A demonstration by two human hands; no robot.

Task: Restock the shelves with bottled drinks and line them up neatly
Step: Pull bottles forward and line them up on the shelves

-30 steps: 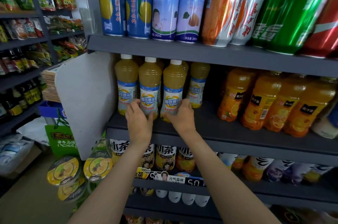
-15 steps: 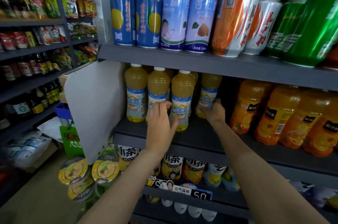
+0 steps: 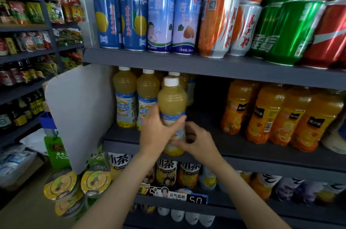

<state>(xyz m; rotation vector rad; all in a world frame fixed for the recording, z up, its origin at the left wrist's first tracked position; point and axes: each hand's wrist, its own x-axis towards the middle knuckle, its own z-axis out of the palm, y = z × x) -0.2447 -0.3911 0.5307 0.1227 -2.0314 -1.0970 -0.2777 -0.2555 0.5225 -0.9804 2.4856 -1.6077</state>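
Two hands meet at one pale yellow juice bottle (image 3: 172, 105) with a white cap, upright at the front edge of the middle shelf (image 3: 262, 155). Our left hand (image 3: 159, 131) wraps its fingers around the bottle's label. Our right hand (image 3: 196, 142) curls against the bottle's lower part, blurred, so we cannot tell whether it grips. Just behind to the left stand matching bottles (image 3: 125, 97); orange juice bottles (image 3: 277, 112) stand well apart on the right.

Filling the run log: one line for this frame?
phase: aligning | left hand: grips pale yellow juice bottle | right hand: at bottle base | place: middle shelf front edge
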